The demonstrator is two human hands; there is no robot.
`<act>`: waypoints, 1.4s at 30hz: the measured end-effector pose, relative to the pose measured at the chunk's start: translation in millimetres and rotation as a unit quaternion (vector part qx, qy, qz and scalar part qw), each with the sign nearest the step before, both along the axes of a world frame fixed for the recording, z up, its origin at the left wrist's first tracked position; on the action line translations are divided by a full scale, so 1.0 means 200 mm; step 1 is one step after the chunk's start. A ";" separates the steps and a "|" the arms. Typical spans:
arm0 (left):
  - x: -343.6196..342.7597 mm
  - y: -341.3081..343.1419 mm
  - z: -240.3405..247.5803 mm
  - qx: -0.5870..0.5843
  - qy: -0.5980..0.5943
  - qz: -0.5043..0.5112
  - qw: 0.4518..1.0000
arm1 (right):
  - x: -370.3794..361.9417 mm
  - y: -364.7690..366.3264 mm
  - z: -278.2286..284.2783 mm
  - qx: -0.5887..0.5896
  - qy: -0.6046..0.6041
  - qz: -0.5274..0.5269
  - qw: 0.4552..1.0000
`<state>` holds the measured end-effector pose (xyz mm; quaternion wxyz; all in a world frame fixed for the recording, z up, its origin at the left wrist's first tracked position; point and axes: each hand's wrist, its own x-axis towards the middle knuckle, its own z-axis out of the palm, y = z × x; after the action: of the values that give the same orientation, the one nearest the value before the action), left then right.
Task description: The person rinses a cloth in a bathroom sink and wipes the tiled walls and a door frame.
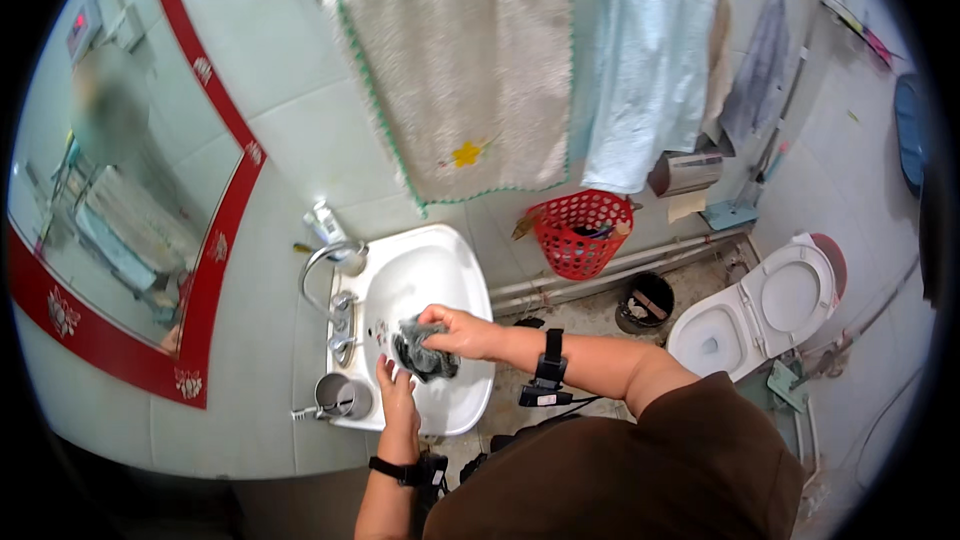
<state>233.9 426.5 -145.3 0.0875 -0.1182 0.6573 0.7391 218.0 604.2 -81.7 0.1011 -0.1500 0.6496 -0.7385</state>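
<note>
- We are observing the right hand [458, 332] grasping a bunched dark grey cloth [428, 358] by its upper part.
- The cloth is hanging over the bowl of the white washbasin [430, 260].
- We are noting the left hand [398, 400] pointing up beside the cloth's lower left edge, fingers extended and clasping nothing; whether they are touching the cloth, we cannot tell.
- A curved faucet [312, 275] is standing on the basin's left side; a grey cup [335, 394] is sitting at its near left corner.
- Beyond, a red basket [575, 252] is hanging below the towels [450, 90].
</note>
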 end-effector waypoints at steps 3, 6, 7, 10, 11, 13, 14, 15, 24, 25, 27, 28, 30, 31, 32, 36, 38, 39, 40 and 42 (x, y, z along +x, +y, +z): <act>0.07 0.09 0.08 0.011 0.185 -0.136 0.973 | 0.06 0.07 0.06 0.035 0.021 0.063 0.997; 0.12 0.20 0.19 0.037 0.187 -0.269 0.944 | 0.18 0.20 0.14 0.113 0.082 0.111 0.984; 0.15 0.25 0.21 0.026 0.158 -0.270 0.950 | 0.22 0.26 0.16 0.118 0.098 0.112 0.982; 0.19 0.39 0.26 0.051 0.117 -0.268 0.955 | 0.31 0.48 0.18 0.192 0.180 0.068 0.962; 0.19 0.41 0.24 0.062 0.137 -0.279 0.949 | 0.34 0.55 0.20 0.197 0.181 0.053 0.962; 0.23 0.52 0.29 0.120 0.128 -0.270 0.947 | 0.40 0.70 0.22 0.222 0.208 0.014 0.953; 0.22 0.55 0.29 0.127 0.119 -0.288 0.942 | 0.43 0.77 0.25 0.251 0.259 -0.023 0.932; 0.23 0.60 0.33 0.098 0.129 -0.288 0.944 | 0.46 0.83 0.29 0.284 0.269 -0.059 0.918; 0.53 1.18 0.91 -0.157 0.509 -0.254 0.808 | 0.65 1.16 0.39 0.156 0.277 -0.425 0.848; 0.55 1.25 0.87 -0.176 0.507 -0.308 0.786 | 0.74 1.14 0.41 0.223 0.292 -0.347 0.863; 0.61 1.33 0.74 -0.197 0.505 -0.411 0.733 | 0.86 1.08 0.50 0.385 0.352 -0.253 0.815; 0.64 1.35 0.68 -0.195 0.502 -0.467 0.701 | 0.88 1.06 0.55 0.458 0.371 -0.232 0.773; 0.69 1.37 0.65 -0.177 0.491 -0.527 0.671 | 0.88 1.04 0.62 0.566 0.378 -0.225 0.697; 0.69 1.37 0.65 -0.140 0.494 -0.530 0.675 | 0.86 1.06 0.65 0.600 0.377 -0.220 0.670; 0.69 1.32 0.69 -0.146 0.400 -0.570 0.703 | 0.84 1.03 0.69 0.617 0.386 -0.202 0.655; 0.60 1.22 0.69 -0.166 0.372 -0.619 0.671 | 0.80 1.14 0.85 0.555 0.417 -0.233 0.680; 0.54 1.15 0.70 -0.207 0.415 -0.566 0.682 | 0.78 1.20 0.84 0.476 0.426 -0.292 0.712; 0.47 1.10 0.69 -0.216 0.432 -0.526 0.700 | 0.72 1.25 0.80 0.470 0.465 -0.334 0.672; 0.40 1.05 0.68 -0.224 0.447 -0.484 0.718 | 0.68 1.30 0.77 0.464 0.500 -0.373 0.629; 0.31 1.06 0.73 -0.207 0.409 -0.397 0.795 | 0.80 1.46 0.78 0.531 0.446 -0.432 0.576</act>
<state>295.3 638.0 0.3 0.0701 0.4508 0.7586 0.4652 377.1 896.2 74.6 -0.4708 -0.0817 0.8766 -0.0574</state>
